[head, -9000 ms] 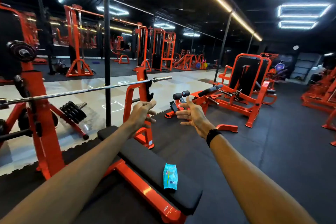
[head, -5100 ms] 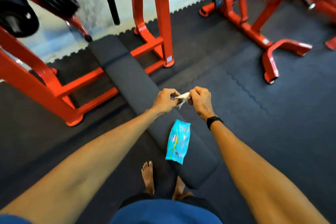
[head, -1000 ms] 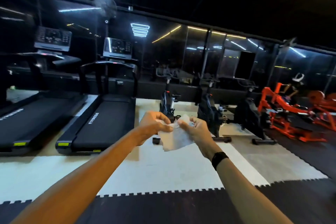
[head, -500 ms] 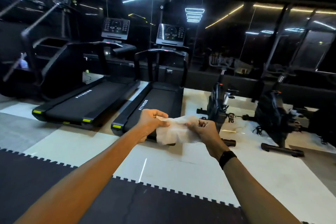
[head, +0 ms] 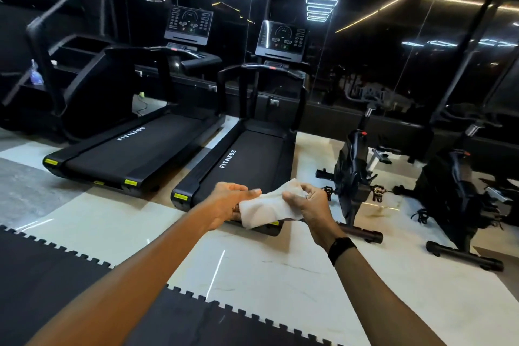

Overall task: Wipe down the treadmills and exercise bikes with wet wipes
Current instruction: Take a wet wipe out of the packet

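A white wet wipe [head: 266, 206] is stretched between both my hands in front of me. My left hand [head: 229, 202] grips its left end and my right hand [head: 310, 205] pinches its right end. Two black treadmills stand ahead: the nearer treadmill [head: 247, 160] lies just beyond my hands, the second treadmill [head: 134, 152] to its left. An exercise bike [head: 355, 177] stands to the right of the nearer treadmill, and another exercise bike [head: 460, 191] stands further right.
Black interlocking floor mats [head: 56, 275] lie under me, with pale glossy floor [head: 266, 267] between them and the machines. A black stair machine [head: 56, 78] stands at the far left. Dark mirrored wall panels run behind the equipment.
I have come closer to the treadmills and the view has tipped down. The wipe has been pulled out wider between my two hands.
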{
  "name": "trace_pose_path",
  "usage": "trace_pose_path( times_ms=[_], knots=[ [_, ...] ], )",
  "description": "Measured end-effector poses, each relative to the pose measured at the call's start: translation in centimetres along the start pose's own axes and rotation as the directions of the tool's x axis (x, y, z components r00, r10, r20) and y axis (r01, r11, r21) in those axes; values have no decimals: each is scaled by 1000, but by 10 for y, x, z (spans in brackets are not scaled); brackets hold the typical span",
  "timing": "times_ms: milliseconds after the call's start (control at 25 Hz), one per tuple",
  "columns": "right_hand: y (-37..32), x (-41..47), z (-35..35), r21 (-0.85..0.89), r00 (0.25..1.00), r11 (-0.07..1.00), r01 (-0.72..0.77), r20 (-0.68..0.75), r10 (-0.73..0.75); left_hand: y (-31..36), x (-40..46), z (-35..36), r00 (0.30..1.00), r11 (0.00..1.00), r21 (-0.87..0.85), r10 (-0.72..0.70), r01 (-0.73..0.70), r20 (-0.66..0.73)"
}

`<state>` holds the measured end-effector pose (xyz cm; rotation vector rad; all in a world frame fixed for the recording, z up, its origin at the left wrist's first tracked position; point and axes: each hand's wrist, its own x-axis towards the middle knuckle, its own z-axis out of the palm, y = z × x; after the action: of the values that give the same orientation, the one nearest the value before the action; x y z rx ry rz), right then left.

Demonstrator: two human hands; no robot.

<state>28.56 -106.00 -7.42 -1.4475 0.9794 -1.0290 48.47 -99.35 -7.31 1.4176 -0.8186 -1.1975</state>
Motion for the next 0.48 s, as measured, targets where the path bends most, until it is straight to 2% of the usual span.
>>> trace_pose_path(
  times_ms=[120, 400, 480],
  knots=[
    [13, 50, 6, -24, 1000, 1000, 20, -7, -20, 4, 38, -8, 998, 998, 33, -56, 56, 14],
    [11, 182, -8, -117, 948, 963, 243, 239, -210, 56, 151, 2, 975, 975, 139, 190, -174, -115],
    [10, 216, -15, -143, 931, 953, 268, 292, -218, 65, 180, 8, 954, 963, 140, 251, -230, -163]
  ],
)
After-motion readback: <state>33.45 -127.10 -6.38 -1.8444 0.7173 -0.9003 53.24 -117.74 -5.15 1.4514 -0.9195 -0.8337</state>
